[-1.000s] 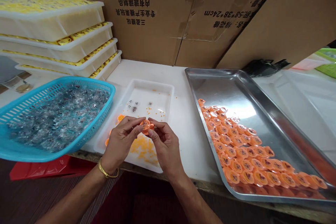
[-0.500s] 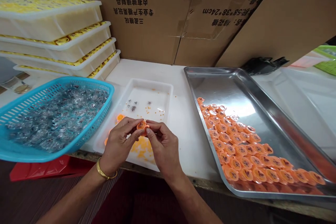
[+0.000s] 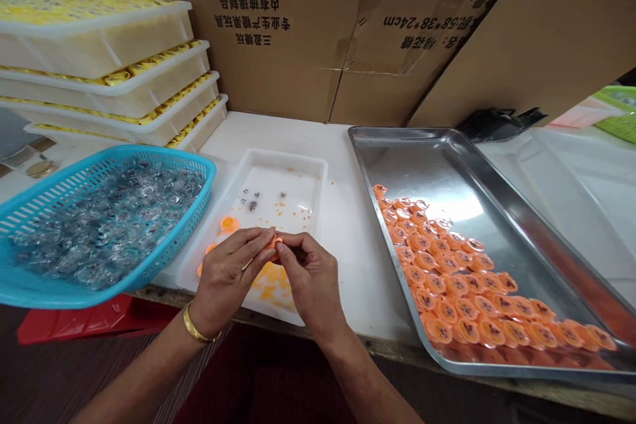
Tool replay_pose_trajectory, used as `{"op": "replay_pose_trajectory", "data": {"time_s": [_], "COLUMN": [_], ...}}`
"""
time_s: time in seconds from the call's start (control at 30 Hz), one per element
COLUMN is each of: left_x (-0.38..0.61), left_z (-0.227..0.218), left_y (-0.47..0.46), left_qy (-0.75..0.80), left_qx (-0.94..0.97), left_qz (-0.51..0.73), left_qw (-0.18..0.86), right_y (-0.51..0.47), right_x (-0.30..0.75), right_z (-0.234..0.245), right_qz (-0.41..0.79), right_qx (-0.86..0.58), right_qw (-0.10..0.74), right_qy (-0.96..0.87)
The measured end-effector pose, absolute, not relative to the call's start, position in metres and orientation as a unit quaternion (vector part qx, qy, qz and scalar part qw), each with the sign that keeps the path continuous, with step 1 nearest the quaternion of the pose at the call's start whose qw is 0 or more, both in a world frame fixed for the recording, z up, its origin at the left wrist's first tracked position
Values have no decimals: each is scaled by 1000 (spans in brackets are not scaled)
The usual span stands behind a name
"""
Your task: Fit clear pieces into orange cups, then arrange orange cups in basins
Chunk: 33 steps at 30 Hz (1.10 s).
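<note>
**Two hands pinched a small orange piece together above a white tray**

A wall of brown cardboard point(image 3: 278, 79) closed off the back of the white worktop. To the right lay a large metal tray point(image 3: 412, 159), its near-left part covered by close rows of orange rounds point(image 3: 467, 308) with dark markings under shiny faces. At the far left rose a stack of white bins point(image 3: 144, 56) with yellow contents; in front of it, a blue basket point(image 3: 64, 182) held many clear plastic pieces point(image 3: 119, 218). Between basket and metal tray sat a shallow white tray point(image 3: 295, 175).

Over its near half, the left hand point(image 3: 226, 271) and the right hand point(image 3: 313, 271) met, fingers curled. Both gripped the orange piece point(image 3: 276, 240) between thumbs and fingertips, the left from one side, the right from the other. The fingers hid most of it, so its fit could not be judged.

Good handling here likely called for even pressure from both thumbs, fingertips at the rim rather than on the face, and the piece held level and low over the tray, so that anything loose would land among the orange-yellow bits point(image 3: 271, 285) below.
</note>
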<state>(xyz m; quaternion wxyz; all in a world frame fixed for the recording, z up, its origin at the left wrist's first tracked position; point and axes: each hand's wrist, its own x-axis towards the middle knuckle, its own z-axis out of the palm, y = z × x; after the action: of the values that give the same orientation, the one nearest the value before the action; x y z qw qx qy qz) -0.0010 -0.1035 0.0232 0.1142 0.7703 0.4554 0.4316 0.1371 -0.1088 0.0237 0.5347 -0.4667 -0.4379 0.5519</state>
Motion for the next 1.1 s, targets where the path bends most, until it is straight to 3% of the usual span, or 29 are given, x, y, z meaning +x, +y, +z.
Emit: {"op": "replay_pose_trajectory", "data": {"time_s": [0.43, 0.77, 1.1], "left_x": [-10, -5, -10], "left_z": [26, 30, 37], "left_y": [-101, -106, -105], "left_qy": [387, 436, 405], "left_qx": [861, 773, 756], "left_qz": [331, 446, 477], "left_qw": [-19, 114, 190], "right_y": [-104, -103, -103], "right_x": [136, 143, 148], "right_z": [22, 32, 30], "right_qz": [635, 631, 651], "right_qx": [-434, -429, -390], "right_qw": [548, 528, 522], "right_qy": [-329, -373, -390]}}
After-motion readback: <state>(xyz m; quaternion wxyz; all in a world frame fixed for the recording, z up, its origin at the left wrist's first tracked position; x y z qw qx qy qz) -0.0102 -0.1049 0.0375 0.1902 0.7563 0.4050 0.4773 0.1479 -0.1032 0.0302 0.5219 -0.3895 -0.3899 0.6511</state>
